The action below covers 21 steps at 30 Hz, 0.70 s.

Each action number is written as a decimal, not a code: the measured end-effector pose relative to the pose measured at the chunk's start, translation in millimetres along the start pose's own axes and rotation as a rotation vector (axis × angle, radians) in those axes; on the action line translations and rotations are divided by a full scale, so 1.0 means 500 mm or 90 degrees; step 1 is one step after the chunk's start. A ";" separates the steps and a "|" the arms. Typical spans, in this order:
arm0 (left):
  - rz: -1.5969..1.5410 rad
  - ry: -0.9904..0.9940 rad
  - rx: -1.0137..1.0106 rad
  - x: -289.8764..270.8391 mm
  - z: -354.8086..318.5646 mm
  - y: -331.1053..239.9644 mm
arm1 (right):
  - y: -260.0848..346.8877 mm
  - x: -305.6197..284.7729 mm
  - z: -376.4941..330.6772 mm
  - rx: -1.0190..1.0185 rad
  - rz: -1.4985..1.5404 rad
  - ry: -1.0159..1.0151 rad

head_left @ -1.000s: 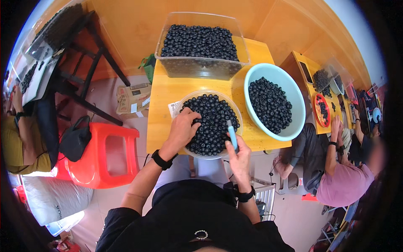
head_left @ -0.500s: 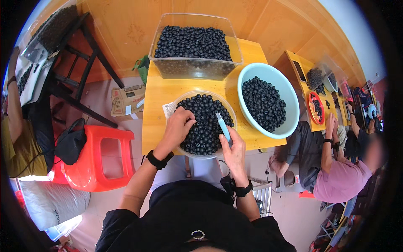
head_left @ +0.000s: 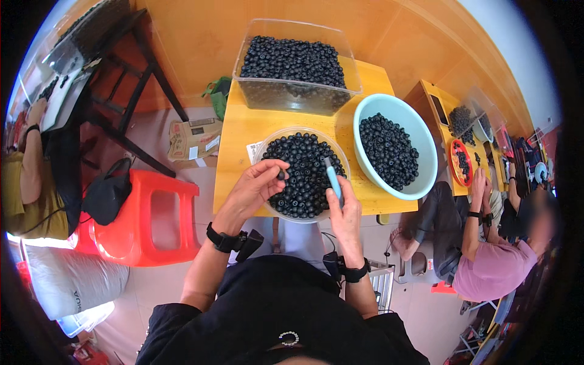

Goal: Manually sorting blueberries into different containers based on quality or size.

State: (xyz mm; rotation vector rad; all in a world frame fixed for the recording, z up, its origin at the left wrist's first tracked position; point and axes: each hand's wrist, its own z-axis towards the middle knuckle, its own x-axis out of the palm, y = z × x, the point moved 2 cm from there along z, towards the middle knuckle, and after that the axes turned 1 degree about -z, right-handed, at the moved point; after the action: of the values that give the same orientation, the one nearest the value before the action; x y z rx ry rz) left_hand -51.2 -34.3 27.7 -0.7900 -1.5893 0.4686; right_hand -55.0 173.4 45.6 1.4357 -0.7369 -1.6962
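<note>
A round clear tub [head_left: 258, 153] full of dark, blueberry-like balls [head_left: 297, 159] stands at the near edge of the yellow table. My left hand [head_left: 248, 187] is over the tub's left side, pinching one dark ball [head_left: 281, 175] between thumb and fingertips. Over the right side, my right hand [head_left: 347, 214] is closed round the light-blue handle of a slim tool [head_left: 333, 177]. Its short grey tip points up and away from me, above the balls. To the right, a pale blue basin [head_left: 427, 143] holds more of the same balls.
A large clear rectangular box [head_left: 286, 100] of dark balls stands at the table's [head_left: 240, 131] back. On the left is a red stool [head_left: 143, 228] with a black bag. Flattened cardboard [head_left: 188, 140] lies on the floor. A person in pink [head_left: 496, 267] works at another table, right.
My left hand has risen from the pile and now shows a ball in its fingertips. The right hand has shifted slightly right with the tool. The whole view has moved a little.
</note>
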 end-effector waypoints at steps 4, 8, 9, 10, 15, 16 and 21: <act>-0.122 0.037 -0.042 0.025 -0.017 -0.002 | -0.006 0.001 -0.003 -0.039 0.034 0.001; -0.136 0.040 -0.089 0.022 -0.023 0.007 | -0.009 0.000 -0.006 -0.111 0.046 0.010; -0.135 0.039 -0.088 0.015 -0.021 0.011 | 0.002 -0.004 -0.008 -0.076 0.050 0.046; -0.164 0.057 -0.098 0.007 -0.019 0.018 | 0.013 -0.006 -0.012 -0.039 0.054 0.082; -0.222 0.074 -0.105 0.006 -0.021 0.034 | 0.057 -0.004 -0.020 -0.059 0.070 0.125; -0.214 0.067 -0.106 0.012 -0.022 0.033 | 0.056 -0.002 -0.022 -0.090 0.072 0.112; -0.208 0.070 -0.115 0.015 -0.024 0.039 | 0.077 -0.006 -0.027 -0.181 0.024 0.098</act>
State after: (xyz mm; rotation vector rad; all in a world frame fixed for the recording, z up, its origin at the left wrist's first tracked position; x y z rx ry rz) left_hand -35.5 -17.1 21.4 -0.6609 -1.6333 0.0457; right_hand -34.3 156.3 76.3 1.3260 -0.4176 -1.5696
